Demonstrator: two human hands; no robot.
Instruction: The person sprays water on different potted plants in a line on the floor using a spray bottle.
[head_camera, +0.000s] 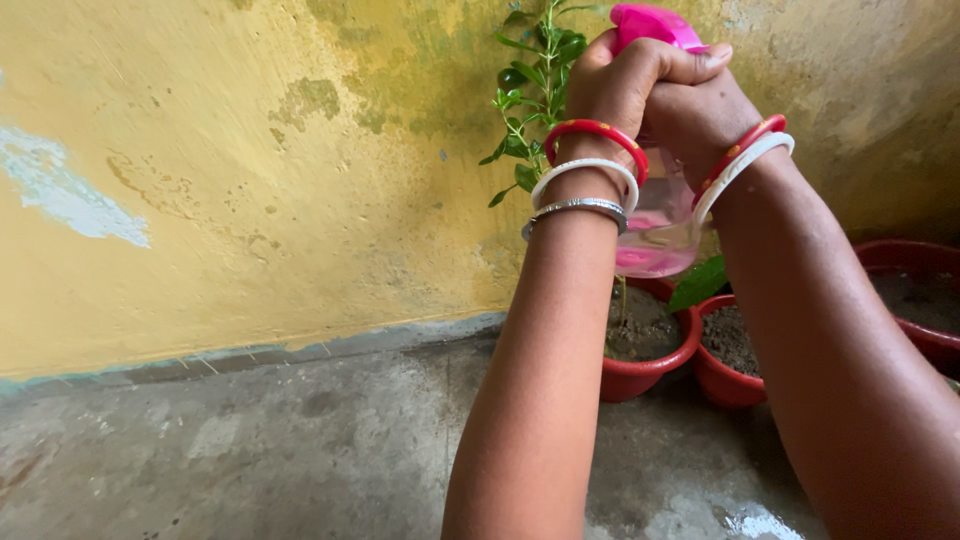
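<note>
Watering looks to be under way rather than finished: both hands are raised in front of the yellow wall (250, 180), wrapped together around one spray bottle (655, 235) with a pink head and a clear body, held above the pots and close to the green plant (535, 90). The left hand (615, 85) is clenched over the pink top, fingers curled across it; the right hand (700, 115) grasps the bottle's neck from the other side. A little pink-tinted liquid sits in the bottom of the bottle, so by my reading most of it is spent. No spray is visible, and I cannot tell whether the soil is wet. Three red pots show: one (645, 375) bearing the plant stem, one (725, 385) just beside it, and a larger one (915, 255) at the right edge. Bangles: three on the left wrist, two on the right. The concrete floor (300, 450) has a pale patch.
</note>
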